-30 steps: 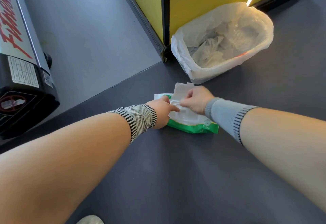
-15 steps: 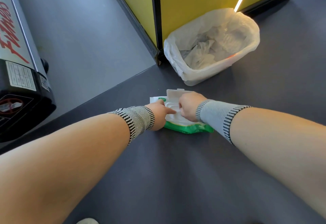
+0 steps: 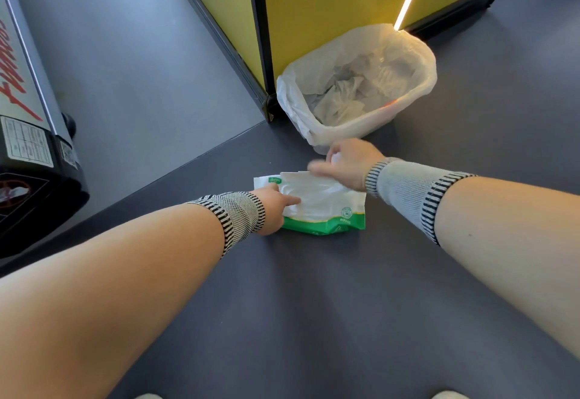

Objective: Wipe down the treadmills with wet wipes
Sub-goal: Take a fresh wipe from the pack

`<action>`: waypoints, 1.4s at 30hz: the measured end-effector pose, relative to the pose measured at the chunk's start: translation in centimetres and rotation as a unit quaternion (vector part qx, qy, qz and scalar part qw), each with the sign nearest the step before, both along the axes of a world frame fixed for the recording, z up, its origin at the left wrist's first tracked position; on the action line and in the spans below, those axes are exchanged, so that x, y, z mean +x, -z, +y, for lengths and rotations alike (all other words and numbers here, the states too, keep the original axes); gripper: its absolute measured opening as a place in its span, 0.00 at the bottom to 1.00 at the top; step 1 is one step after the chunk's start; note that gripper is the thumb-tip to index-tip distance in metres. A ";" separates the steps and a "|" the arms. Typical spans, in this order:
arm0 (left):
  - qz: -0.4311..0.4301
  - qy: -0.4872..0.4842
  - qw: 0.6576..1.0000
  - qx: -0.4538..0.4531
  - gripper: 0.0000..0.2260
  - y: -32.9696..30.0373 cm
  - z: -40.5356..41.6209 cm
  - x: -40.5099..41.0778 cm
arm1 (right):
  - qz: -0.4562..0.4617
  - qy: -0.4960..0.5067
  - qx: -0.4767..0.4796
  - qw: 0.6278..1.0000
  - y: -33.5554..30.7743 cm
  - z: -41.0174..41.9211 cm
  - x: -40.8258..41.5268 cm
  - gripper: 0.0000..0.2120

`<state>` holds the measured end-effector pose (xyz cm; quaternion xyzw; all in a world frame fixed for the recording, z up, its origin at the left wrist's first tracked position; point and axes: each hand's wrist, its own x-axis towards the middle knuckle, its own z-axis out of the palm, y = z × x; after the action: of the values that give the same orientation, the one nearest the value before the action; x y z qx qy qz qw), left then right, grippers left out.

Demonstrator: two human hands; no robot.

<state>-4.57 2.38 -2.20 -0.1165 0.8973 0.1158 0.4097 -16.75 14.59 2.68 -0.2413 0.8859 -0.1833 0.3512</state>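
A green and white wet wipe pack (image 3: 326,210) lies on the dark grey floor in front of me. My left hand (image 3: 271,210) grips its left end, with one digit stretched over the top. My right hand (image 3: 348,163) hovers blurred just above the pack's far right corner, fingers curled, and a small white piece of wipe (image 3: 335,157) shows in its pinch. The pack's white top flap (image 3: 298,177) lies by that hand. A treadmill's black and silver end (image 3: 31,147) with red lettering stands at the far left.
A bin with a white plastic liner (image 3: 420,84), holding crumpled used wipes, stands just beyond the pack. Yellow partition panels with black frames (image 3: 260,53) rise behind it. The toes of my shoes (image 3: 445,395) show at the bottom edge.
My right hand has lifted off the pack's opening and moved up and right toward the bin. The left hand keeps its hold on the pack.
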 end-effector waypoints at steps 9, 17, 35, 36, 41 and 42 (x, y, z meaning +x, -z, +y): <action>0.018 -0.005 1.000 -0.019 0.24 -1.0 -0.4 -0.2 | 0.016 -0.013 -0.020 1.000 0.1 0.5 0.1 0.08; 0.210 -0.063 0.971 -0.098 0.15 -2.0 -1.7 0.3 | -0.025 0.059 -0.106 0.992 1.6 0.0 0.3 0.11; 0.045 0.078 0.995 -0.032 0.23 -1.2 -0.5 -0.2 | -0.004 -0.120 0.053 0.991 2.2 -0.7 1.9 0.15; 0.072 0.004 0.997 0.006 0.21 -2.0 -0.7 -0.7 | -0.027 -0.064 0.006 0.998 1.4 -1.3 1.7 0.15; 0.107 -0.365 0.885 0.267 0.11 -9.9 -2.1 -2.2 | -0.110 0.090 -0.114 0.983 -6.4 -4.1 1.0 0.09; 0.093 -0.422 0.845 0.316 0.08 -12.2 -2.3 -2.2 | -0.116 0.104 -0.123 0.980 -8.5 -4.4 0.9 0.12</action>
<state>-6.74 0.04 10.03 -0.3364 0.7103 0.5654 0.2504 -15.83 10.15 11.17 -0.1666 0.8299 -0.3532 0.3986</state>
